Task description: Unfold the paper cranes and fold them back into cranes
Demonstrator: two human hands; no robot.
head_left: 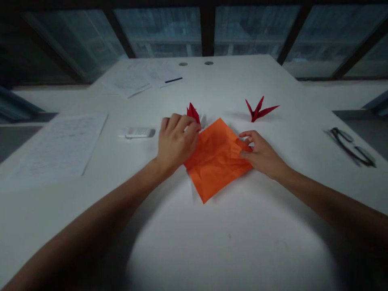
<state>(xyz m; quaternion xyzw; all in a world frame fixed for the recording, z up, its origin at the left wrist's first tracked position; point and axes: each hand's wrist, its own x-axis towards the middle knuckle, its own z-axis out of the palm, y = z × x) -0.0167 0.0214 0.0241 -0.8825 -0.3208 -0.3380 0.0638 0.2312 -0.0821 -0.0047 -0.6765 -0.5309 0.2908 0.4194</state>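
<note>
A creased square of orange paper [216, 157] lies in front of me, turned cornerwise, one corner pointing toward me. My left hand [178, 137] is curled over its left side, fingers closed at the paper's upper left edge; the grip itself is partly hidden. Just beyond those fingers stands a folded red paper piece [193, 113], its lower part covered by the hand. At the right corner, my right hand [257, 153] pinches the orange paper between thumb and fingers, lifting that edge slightly. A red paper crane [257, 113] stands farther back on the right.
A white handheld remote [136, 133] lies left of my left hand. Written sheets [57, 145] rest at the left, with more papers [136, 76] and a black pen [173, 80] behind. Eyeglasses [351, 147] sit near the right edge of the white table [224, 242].
</note>
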